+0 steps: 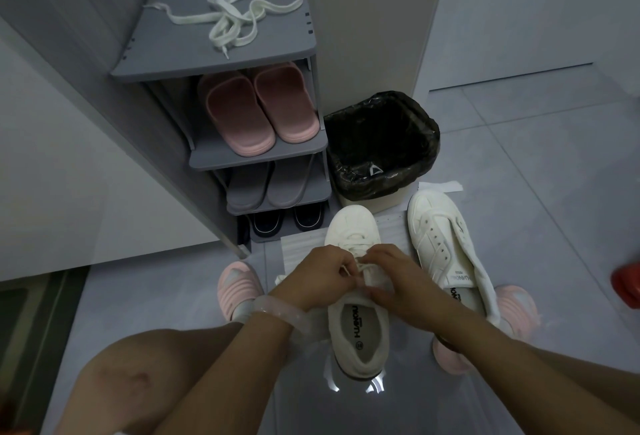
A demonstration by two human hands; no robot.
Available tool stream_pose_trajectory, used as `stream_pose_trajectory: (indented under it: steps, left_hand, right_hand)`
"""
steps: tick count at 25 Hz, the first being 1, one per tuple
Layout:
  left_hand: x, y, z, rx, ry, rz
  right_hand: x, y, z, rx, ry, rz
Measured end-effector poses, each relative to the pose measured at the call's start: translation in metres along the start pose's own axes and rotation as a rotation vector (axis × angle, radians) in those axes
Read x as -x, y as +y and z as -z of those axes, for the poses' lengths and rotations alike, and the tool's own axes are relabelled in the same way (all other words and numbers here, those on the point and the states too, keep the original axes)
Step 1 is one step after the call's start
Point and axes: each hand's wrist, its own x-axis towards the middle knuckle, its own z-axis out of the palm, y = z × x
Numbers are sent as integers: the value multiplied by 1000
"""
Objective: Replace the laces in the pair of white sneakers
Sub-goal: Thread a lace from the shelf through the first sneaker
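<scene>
Down at six o'clock, a bare knee (138, 379) and two forearms reach in over the grey floor (519, 157). Dead centre, both hands are over the near sneaker (358, 327), toe pointing to twelve. The left hand (322, 278), clear bangle (277, 313) on its wrist, has fingers curled, pinching the white lace (360, 266) over the eyelets. The right hand (398, 282) meets it from three o'clock, fingers bent in on the same lace, thumb along the shoe's collar. Just beside, at two o'clock, the second sneaker (446, 251) lies with bare eyelets, tongue flopped open. Pink slippers are on the person's feet, one at nine (239, 285), one at four (516, 313). Further out at one o'clock, a bin with a black liner (381, 143). At eleven, the grey shoe rack (221, 64): pink slides (259, 112) on a middle shelf, grey ones (263, 188) below, and loose white laces (239, 15) tangled on top.
</scene>
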Motion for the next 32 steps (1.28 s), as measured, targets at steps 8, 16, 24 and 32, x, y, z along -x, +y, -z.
stream_pose_trajectory:
  steps: [8,16,24,32]
  left_hand:
    - [19,9,46,-115,-210,-88]
    - [13,25,32,140,75,-173]
    - [4,-3,-8,-307,-111,168]
    - [6,0,-8,-348,15,138]
  right_hand:
    - [-1,-2,-2,-1,4,-57]
    - [7,-45,15,-448,74,-30]
    - [1,-3,112,-494,483,-601]
    - [-1,-26,66,390,115,-237]
